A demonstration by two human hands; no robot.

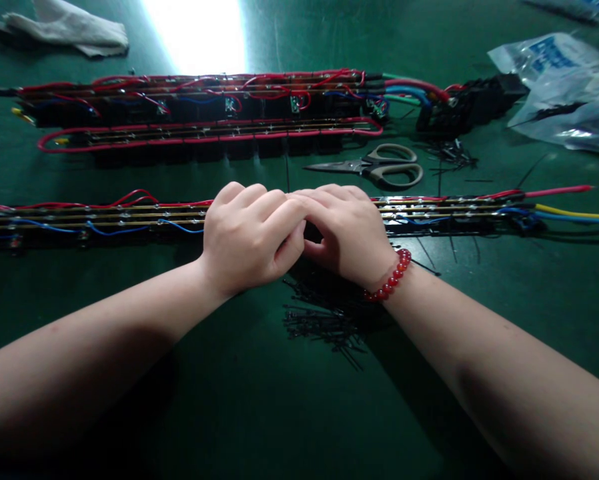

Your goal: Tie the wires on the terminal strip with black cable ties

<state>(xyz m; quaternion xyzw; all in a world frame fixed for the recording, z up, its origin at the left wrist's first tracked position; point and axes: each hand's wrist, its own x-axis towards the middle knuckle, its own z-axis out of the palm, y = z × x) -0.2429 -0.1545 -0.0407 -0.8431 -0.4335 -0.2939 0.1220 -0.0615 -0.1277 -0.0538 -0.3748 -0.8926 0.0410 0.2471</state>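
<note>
Ctr frame: wired strip [429, 210], prob. stiff, fragile; hold mid-length. L hand [252, 233] & R hand [352, 230] curled there, grasp can't tell.

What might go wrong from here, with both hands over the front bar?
The left hand might snag the blue wire beside it. The bracelet on the right wrist, close to the front bar, may catch. The scissors lie just beyond the right hand, so a forward slip could meet the blades.

White glare [197, 33] patches the dim green table [259, 400].
</note>
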